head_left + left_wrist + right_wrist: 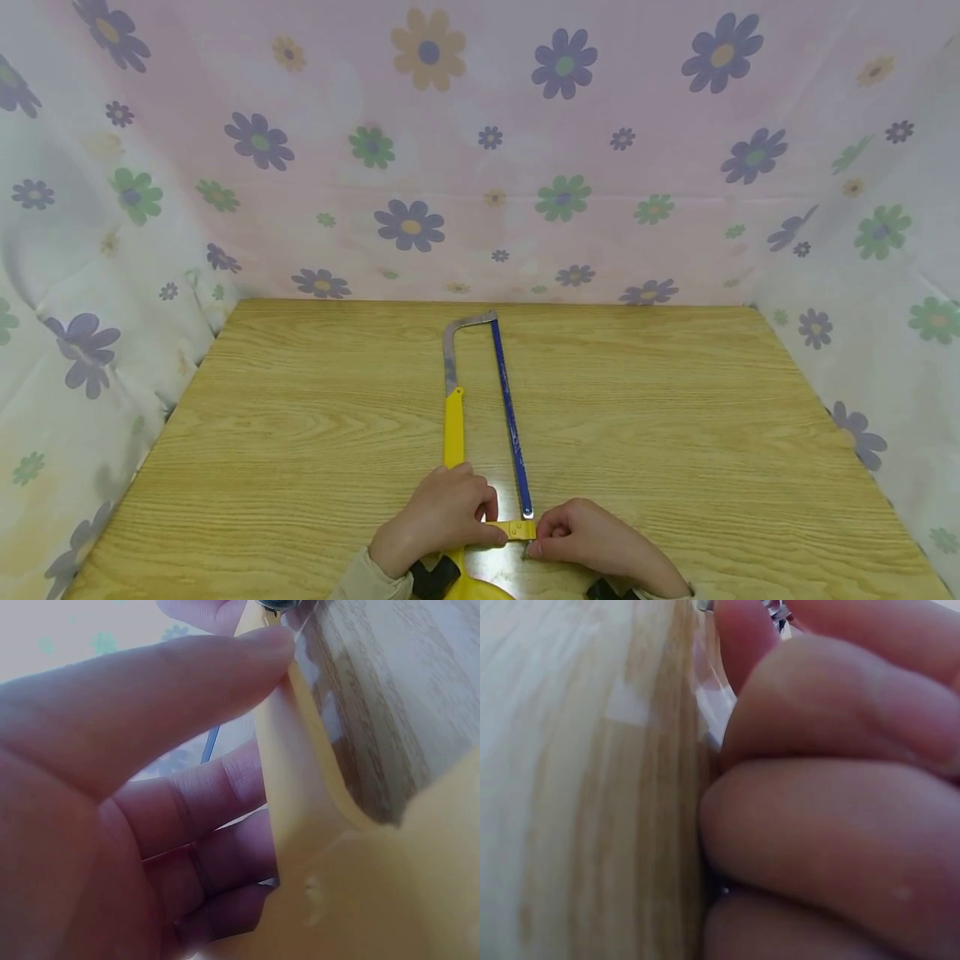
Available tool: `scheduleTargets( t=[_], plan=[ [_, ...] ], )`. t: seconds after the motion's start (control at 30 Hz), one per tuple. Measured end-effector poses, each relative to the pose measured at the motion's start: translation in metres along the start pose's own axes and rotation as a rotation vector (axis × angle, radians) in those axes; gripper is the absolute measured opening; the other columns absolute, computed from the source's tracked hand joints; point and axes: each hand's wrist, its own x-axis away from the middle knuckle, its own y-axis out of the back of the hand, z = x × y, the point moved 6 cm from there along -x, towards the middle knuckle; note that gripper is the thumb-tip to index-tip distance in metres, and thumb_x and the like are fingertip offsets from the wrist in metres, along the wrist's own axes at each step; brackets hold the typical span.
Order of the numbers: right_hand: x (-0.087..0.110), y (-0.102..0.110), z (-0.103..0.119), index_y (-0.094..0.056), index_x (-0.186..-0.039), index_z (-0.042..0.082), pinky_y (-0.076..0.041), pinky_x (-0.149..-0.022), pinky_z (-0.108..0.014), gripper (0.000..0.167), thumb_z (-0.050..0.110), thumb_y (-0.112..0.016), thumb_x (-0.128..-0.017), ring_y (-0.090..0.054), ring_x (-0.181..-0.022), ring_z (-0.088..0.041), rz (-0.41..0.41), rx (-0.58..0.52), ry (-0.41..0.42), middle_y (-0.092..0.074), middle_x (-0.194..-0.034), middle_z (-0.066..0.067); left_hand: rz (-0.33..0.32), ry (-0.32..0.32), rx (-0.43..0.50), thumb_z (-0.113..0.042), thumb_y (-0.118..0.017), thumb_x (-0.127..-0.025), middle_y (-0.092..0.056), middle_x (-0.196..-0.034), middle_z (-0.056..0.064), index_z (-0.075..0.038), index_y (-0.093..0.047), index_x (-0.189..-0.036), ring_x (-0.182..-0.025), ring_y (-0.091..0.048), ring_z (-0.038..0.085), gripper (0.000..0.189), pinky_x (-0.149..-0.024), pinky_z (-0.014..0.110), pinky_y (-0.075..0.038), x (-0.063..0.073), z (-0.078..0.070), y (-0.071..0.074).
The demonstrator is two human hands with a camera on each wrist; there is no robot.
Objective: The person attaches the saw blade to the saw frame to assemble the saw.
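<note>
A hacksaw with a yellow handle and a grey metal bow lies on the table, its bow end pointing away from me. Its blue blade runs along the right side, fixed at the near end to a yellow arm of the frame. My left hand grips that yellow frame, thumb on one face and fingers curled behind. With thumb and curled index finger, my right hand pinches the small metal tension screw at the arm's end. Fingers mostly hide the screw in the right wrist view.
The wood-grain table carries the saw near its front middle. A flower-patterned curtain hangs behind the table and along both sides. Dark straps sit on the wrists.
</note>
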Motion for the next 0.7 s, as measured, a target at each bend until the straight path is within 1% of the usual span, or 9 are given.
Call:
scheduleTargets(
  t=[0.3, 0.53, 0.7],
  plan=[
    [-0.0006, -0.0020, -0.0020, -0.060, -0.062, 0.019, -0.024, -0.041, -0.017, 0.030, 0.041, -0.058, -0.083, -0.031, -0.046, 0.003, -0.001, -0.005, 0.001, -0.036, -0.050, 0.015, -0.004, -0.007, 0.000, -0.056, -0.063, -0.070, -0.041, -0.060, -0.018, -0.034, -0.054, -0.064, -0.063, -0.036, 0.003, 0.025, -0.057, 0.024, -0.028, -0.0001, -0.0007, 0.0007],
    [-0.0012, -0.0029, -0.0028, -0.057, -0.060, 0.018, -0.022, -0.040, -0.019, 0.032, 0.041, -0.059, -0.082, -0.029, -0.044, 0.002, -0.003, 0.003, 0.014, -0.034, -0.049, 0.015, 0.007, 0.004, 0.015, -0.057, -0.063, -0.070, -0.041, -0.060, -0.018, -0.033, -0.055, -0.065, -0.062, -0.036, 0.003, 0.025, -0.057, 0.024, -0.028, 0.0000, -0.0002, 0.0010],
    [-0.0007, -0.0022, -0.0011, -0.058, -0.061, 0.018, -0.022, -0.040, -0.019, 0.031, 0.040, -0.059, -0.083, -0.029, -0.044, 0.002, 0.005, -0.004, 0.020, -0.035, -0.050, 0.015, 0.013, 0.011, 0.022, -0.057, -0.063, -0.070, -0.041, -0.059, -0.018, -0.034, -0.055, -0.065, -0.061, -0.035, 0.004, 0.025, -0.056, 0.024, -0.028, 0.0001, -0.0007, 0.0016]
  ],
)
